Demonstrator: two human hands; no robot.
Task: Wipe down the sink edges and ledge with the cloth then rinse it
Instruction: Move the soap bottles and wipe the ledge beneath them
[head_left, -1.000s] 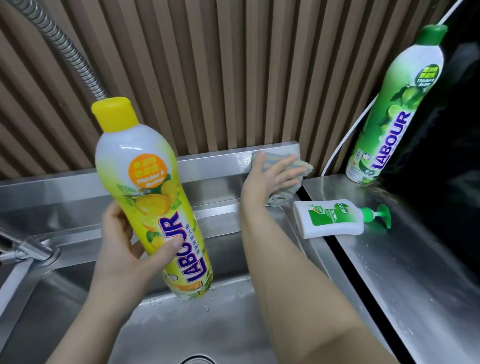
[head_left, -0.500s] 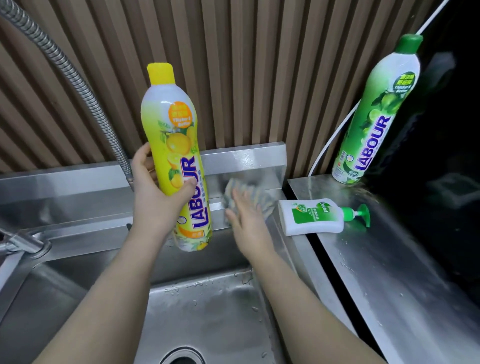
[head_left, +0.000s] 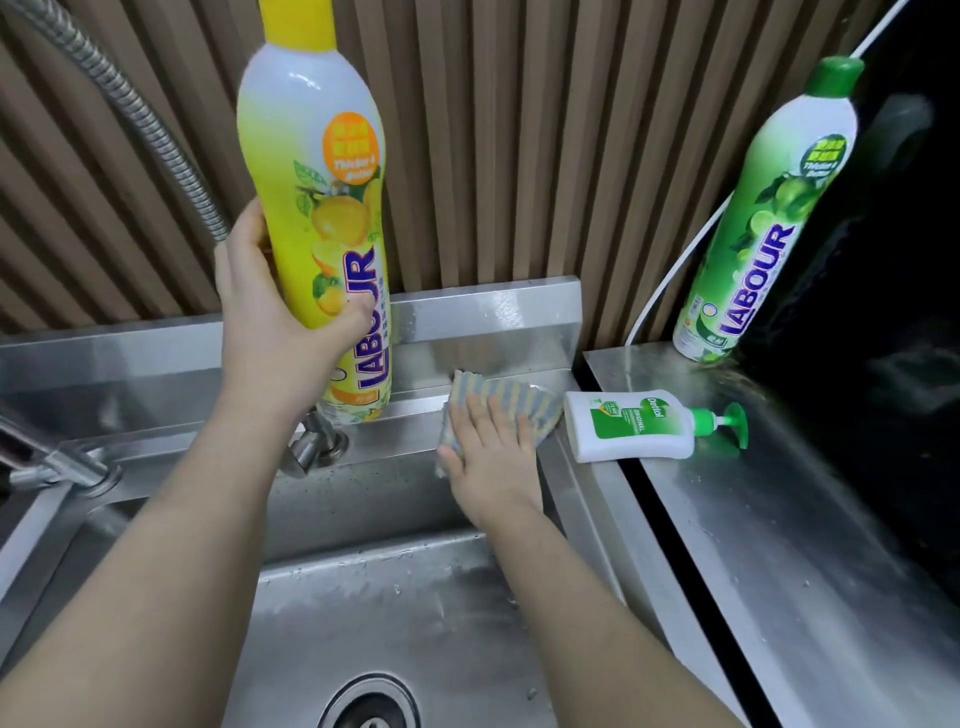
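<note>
A striped blue-and-yellow cloth (head_left: 511, 402) lies on the steel ledge (head_left: 498, 312) at the back right corner of the sink (head_left: 426, 597). My right hand (head_left: 491, 457) presses flat on the cloth, fingers spread over it. My left hand (head_left: 275, 322) grips a tall yellow LABOUR dish soap bottle (head_left: 317, 208), lifted upright with its base just above the ledge, left of the cloth.
A white and green Dettol pump bottle (head_left: 631, 426) lies on its side right of the cloth. A green LABOUR bottle (head_left: 763, 228) leans in the back right corner of the steel counter (head_left: 779, 519). A faucet (head_left: 57, 462) and flexible metal hose (head_left: 140, 119) are at left. The drain (head_left: 369, 706) sits below.
My right hand slid the cloth down from the upper backsplash ledge onto the lower ledge. My left hand carried the yellow bottle up and toward the back wall.
</note>
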